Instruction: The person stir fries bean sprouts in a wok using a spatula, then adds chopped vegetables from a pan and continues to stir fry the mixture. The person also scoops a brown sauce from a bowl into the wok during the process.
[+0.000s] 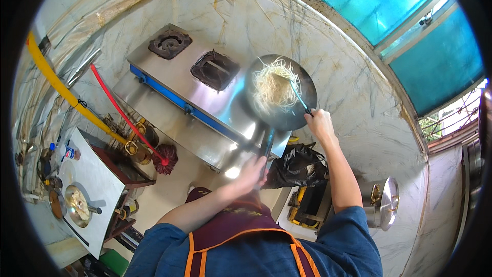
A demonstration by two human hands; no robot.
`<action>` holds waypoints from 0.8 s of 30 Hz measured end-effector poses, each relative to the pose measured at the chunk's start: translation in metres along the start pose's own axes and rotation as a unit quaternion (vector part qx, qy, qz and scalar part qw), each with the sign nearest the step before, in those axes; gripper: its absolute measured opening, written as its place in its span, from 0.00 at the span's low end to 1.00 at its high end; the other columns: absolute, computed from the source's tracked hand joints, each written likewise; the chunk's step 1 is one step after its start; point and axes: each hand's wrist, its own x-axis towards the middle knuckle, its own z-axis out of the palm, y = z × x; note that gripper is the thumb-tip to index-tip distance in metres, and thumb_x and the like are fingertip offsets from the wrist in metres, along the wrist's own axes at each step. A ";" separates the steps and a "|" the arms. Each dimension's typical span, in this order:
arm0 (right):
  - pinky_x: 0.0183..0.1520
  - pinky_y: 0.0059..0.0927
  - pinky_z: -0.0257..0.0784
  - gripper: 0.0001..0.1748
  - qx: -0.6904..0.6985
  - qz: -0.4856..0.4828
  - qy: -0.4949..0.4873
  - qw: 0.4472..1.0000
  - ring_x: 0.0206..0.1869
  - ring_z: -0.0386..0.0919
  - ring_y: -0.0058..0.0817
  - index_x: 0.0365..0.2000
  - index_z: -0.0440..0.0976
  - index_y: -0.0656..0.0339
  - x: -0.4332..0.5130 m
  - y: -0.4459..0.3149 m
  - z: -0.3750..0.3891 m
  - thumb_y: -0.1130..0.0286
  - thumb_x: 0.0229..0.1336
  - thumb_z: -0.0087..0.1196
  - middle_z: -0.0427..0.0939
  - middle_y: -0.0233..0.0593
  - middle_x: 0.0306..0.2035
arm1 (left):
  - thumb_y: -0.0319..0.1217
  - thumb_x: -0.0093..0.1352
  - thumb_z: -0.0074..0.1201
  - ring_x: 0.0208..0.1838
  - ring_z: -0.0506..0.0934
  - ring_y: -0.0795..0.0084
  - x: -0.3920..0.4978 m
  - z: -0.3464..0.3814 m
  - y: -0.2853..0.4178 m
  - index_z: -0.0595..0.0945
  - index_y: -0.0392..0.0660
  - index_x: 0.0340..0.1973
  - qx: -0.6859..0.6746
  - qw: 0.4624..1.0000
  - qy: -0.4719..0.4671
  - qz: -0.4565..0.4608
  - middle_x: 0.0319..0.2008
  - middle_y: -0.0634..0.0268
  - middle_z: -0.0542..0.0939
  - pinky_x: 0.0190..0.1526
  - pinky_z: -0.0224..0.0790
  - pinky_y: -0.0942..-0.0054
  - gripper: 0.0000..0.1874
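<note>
My left hand (pixel 250 173), slightly blurred, grips the long handle (pixel 266 144) of a dark wok (pixel 305 80) over the right end of the stove. Pale thin strands of food, like noodles or shreds (pixel 275 84), lie heaped in the pan, some hanging loose near its rim. From the right side, my right hand (pixel 322 125) is closed around the dark grip of a long-handled cooking utensil (pixel 300 94). Its thin metal shaft reaches into the strands, which hide its head. The burner under the wok is hidden.
Two burners (pixel 170 43) show on the steel gas stove (pixel 226 104). A black plastic bag (pixel 298 165) hangs below its right end, near a lidded steel pot (pixel 378 204). At left are a red-handled mop (pixel 128 115), a yellow pipe (pixel 65 88) and a small table (pixel 103 173) bearing a pan (pixel 78 206).
</note>
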 end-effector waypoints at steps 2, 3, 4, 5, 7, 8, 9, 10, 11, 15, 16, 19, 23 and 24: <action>0.46 0.55 0.77 0.14 0.012 -0.024 -0.021 0.999 0.41 0.80 0.64 0.37 0.81 0.66 -0.006 0.000 0.002 0.63 0.60 0.60 0.81 0.65 0.32 | 0.42 0.79 0.45 0.21 0.73 0.75 0.000 0.001 0.000 0.74 0.41 0.49 -0.006 1.000 -0.006 -0.002 0.29 0.64 0.76 0.17 0.62 0.74 0.16; 0.46 0.55 0.77 0.14 0.024 -0.050 -0.046 0.997 0.41 0.80 0.63 0.35 0.81 0.67 -0.013 -0.001 -0.002 0.64 0.59 0.60 0.80 0.64 0.32 | 0.42 0.79 0.45 0.21 0.73 0.75 0.000 0.002 0.000 0.73 0.41 0.49 -0.009 1.000 -0.008 -0.005 0.29 0.64 0.76 0.17 0.62 0.74 0.16; 0.46 0.55 0.77 0.14 -0.002 -0.022 -0.069 0.997 0.41 0.80 0.62 0.34 0.81 0.68 -0.019 -0.001 -0.007 0.64 0.59 0.61 0.80 0.65 0.32 | 0.42 0.79 0.45 0.21 0.73 0.75 0.001 0.002 0.000 0.73 0.41 0.49 -0.005 1.000 -0.007 -0.007 0.29 0.64 0.76 0.17 0.62 0.74 0.16; 0.46 0.54 0.77 0.14 -0.034 -0.003 -0.099 0.994 0.40 0.80 0.62 0.33 0.81 0.68 -0.028 -0.002 -0.014 0.64 0.58 0.61 0.80 0.65 0.31 | 0.42 0.79 0.45 0.21 0.73 0.75 0.001 0.003 0.001 0.73 0.41 0.49 -0.002 1.000 -0.006 -0.008 0.29 0.64 0.76 0.18 0.62 0.74 0.16; 0.46 0.54 0.77 0.15 -0.001 -0.005 -0.101 0.995 0.40 0.80 0.62 0.32 0.81 0.69 -0.043 -0.006 -0.029 0.64 0.57 0.61 0.80 0.66 0.31 | 0.42 0.79 0.45 0.20 0.73 0.74 0.001 0.003 0.001 0.73 0.41 0.48 -0.006 1.000 -0.004 0.005 0.28 0.63 0.76 0.18 0.62 0.74 0.16; 0.46 0.54 0.77 0.15 -0.025 0.043 -0.104 0.993 0.39 0.80 0.62 0.31 0.81 0.70 -0.048 -0.007 -0.034 0.64 0.57 0.62 0.80 0.66 0.31 | 0.42 0.79 0.45 0.20 0.73 0.74 0.000 0.003 0.001 0.73 0.41 0.48 -0.009 1.000 -0.006 0.007 0.28 0.63 0.76 0.18 0.62 0.73 0.16; 0.46 0.53 0.77 0.15 0.015 -0.013 -0.105 0.994 0.39 0.80 0.62 0.31 0.81 0.70 -0.050 -0.008 -0.035 0.64 0.57 0.62 0.79 0.67 0.30 | 0.42 0.79 0.46 0.20 0.73 0.74 0.000 0.003 0.001 0.73 0.41 0.47 -0.011 1.000 -0.006 0.001 0.28 0.63 0.75 0.18 0.62 0.73 0.16; 0.45 0.53 0.76 0.15 0.035 -0.057 -0.099 0.993 0.39 0.80 0.62 0.31 0.81 0.71 -0.050 -0.007 -0.033 0.64 0.57 0.61 0.79 0.67 0.30 | 0.42 0.79 0.45 0.20 0.73 0.74 0.000 0.002 0.000 0.73 0.41 0.47 -0.003 1.000 -0.009 0.004 0.28 0.63 0.75 0.18 0.62 0.73 0.16; 0.45 0.53 0.76 0.15 0.065 -0.121 -0.093 0.986 0.38 0.80 0.63 0.32 0.81 0.71 -0.046 -0.005 -0.027 0.64 0.56 0.61 0.79 0.67 0.30 | 0.42 0.79 0.45 0.20 0.73 0.74 0.000 0.002 0.000 0.73 0.41 0.47 0.003 1.000 -0.009 0.004 0.28 0.63 0.75 0.18 0.62 0.73 0.15; 0.36 0.50 0.75 0.13 0.024 0.031 0.013 0.999 0.33 0.80 0.60 0.30 0.81 0.70 -0.020 0.010 0.015 0.67 0.57 0.60 0.77 0.66 0.25 | 0.41 0.79 0.45 0.20 0.73 0.74 0.001 0.000 -0.001 0.73 0.40 0.46 0.004 1.000 0.005 0.012 0.28 0.63 0.75 0.18 0.62 0.73 0.15; 0.38 0.52 0.76 0.13 -0.012 0.004 0.030 0.999 0.34 0.80 0.61 0.33 0.81 0.68 -0.014 0.010 0.021 0.65 0.58 0.60 0.78 0.64 0.26 | 0.41 0.79 0.45 0.20 0.73 0.74 0.001 0.000 -0.001 0.73 0.40 0.46 0.003 1.000 0.005 0.002 0.28 0.63 0.75 0.18 0.62 0.73 0.15; 0.41 0.53 0.77 0.14 -0.002 -0.105 -0.072 0.992 0.37 0.80 0.60 0.38 0.81 0.65 -0.013 -0.005 0.001 0.64 0.59 0.60 0.80 0.63 0.28 | 0.40 0.79 0.45 0.20 0.73 0.74 0.000 -0.001 0.002 0.73 0.40 0.47 -0.006 1.000 -0.003 -0.006 0.28 0.63 0.75 0.18 0.62 0.73 0.15; 0.41 0.48 0.78 0.14 -0.063 -0.032 -0.133 0.989 0.34 0.82 0.56 0.43 0.82 0.62 -0.054 -0.043 -0.100 0.65 0.60 0.61 0.81 0.58 0.29 | 0.40 0.79 0.46 0.20 0.73 0.75 -0.002 -0.002 0.004 0.73 0.41 0.49 -0.019 1.000 -0.007 -0.009 0.28 0.64 0.75 0.18 0.62 0.74 0.14; 0.44 0.50 0.77 0.13 -0.056 0.059 -0.150 0.985 0.39 0.82 0.55 0.41 0.82 0.61 -0.066 -0.045 -0.119 0.66 0.56 0.61 0.81 0.59 0.31 | 0.40 0.79 0.46 0.20 0.73 0.75 -0.002 -0.001 0.004 0.73 0.41 0.49 -0.023 1.000 -0.002 -0.006 0.28 0.64 0.76 0.18 0.62 0.74 0.14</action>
